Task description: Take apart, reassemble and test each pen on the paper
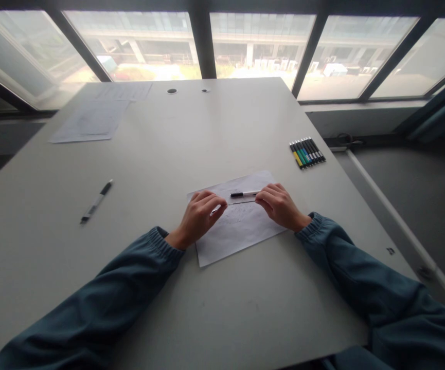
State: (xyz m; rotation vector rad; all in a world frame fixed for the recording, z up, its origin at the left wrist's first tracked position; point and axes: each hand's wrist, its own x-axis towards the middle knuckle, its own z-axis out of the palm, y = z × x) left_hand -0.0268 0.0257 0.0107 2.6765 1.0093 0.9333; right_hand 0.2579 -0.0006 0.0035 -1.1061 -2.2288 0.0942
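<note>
Right now, both hands are working close together over a sheet of paper (230,241) that is lying slantwise on a white table (160,159). The left hand (206,210) is pinching one end of a thin dark strip (241,202) between its thumb and fingertips, and the right hand (278,204) is pinching the other end, so the strip is stretching across the gap between them, above the paper. It is showing too finely to tell what it is. Just beyond it, a black-and-white pen (243,194) is lying nearly parallel to it over the paper, its pale end reaching toward the right fingers; whether they are touching it cannot be told. Faint marks are showing on the paper below the strip.

Well apart on the left, a single pen (96,201) is resting at a slant on the bare tabletop. Near the right edge, a row of pens (307,152) is lying side by side, with yellow, green, blue and black among them. Toward the far left corner, some papers (94,121) are overlapping. Bright windows (261,46) are standing behind the table, and blue sleeves (129,288) are covering both forearms.
</note>
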